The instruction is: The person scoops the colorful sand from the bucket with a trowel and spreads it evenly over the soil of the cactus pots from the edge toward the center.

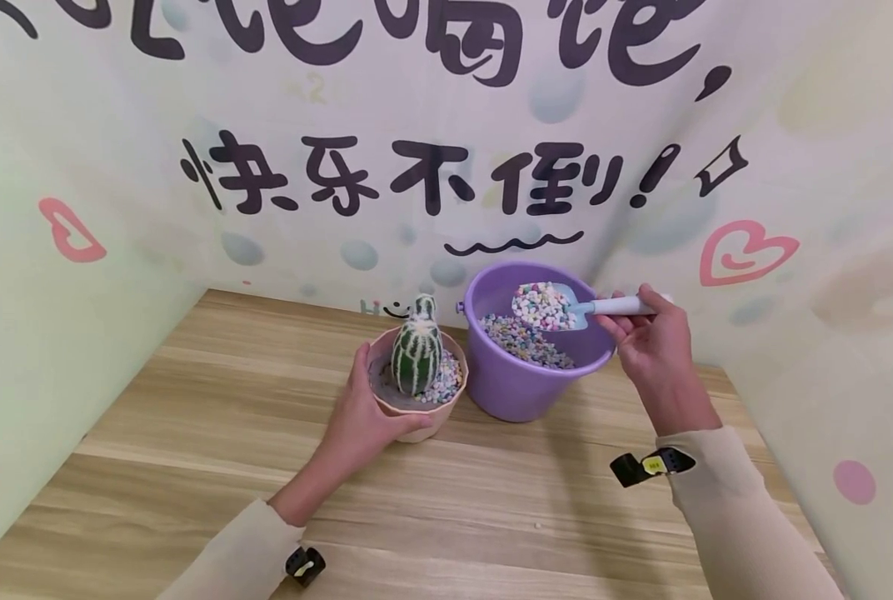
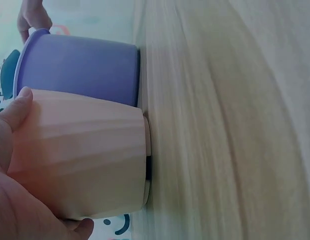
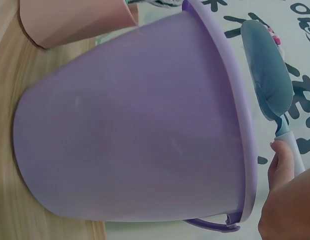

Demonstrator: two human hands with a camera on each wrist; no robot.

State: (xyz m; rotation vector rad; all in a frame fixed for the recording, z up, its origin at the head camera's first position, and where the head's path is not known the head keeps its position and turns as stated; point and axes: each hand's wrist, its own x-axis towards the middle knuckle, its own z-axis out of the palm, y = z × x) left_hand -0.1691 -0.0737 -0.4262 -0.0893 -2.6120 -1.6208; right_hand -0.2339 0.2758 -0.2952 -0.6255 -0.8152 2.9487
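A pink ribbed pot (image 1: pixel 416 414) (image 2: pixel 85 155) (image 3: pixel 75 22) stands on the wooden table, holding a green striped cactus (image 1: pixel 416 352) and some coloured pebbles (image 1: pixel 446 385). My left hand (image 1: pixel 367 414) (image 2: pixel 15 165) grips the pot's near left side. Beside it on the right stands a purple bucket (image 1: pixel 514 387) (image 2: pixel 80 70) (image 3: pixel 135 125) with several coloured pebbles inside. My right hand (image 1: pixel 652 337) (image 3: pixel 290 200) holds the handle of a pale blue scoop (image 1: pixel 566 307) (image 3: pixel 270 82) heaped with pebbles, raised over the bucket's mouth.
The wooden table (image 1: pixel 192 433) sits in a corner between printed walls with dark lettering (image 1: pixel 416 179) and pink hearts. The bucket touches the pot. A single pebble (image 1: pixel 536 526) lies on the tabletop near the front.
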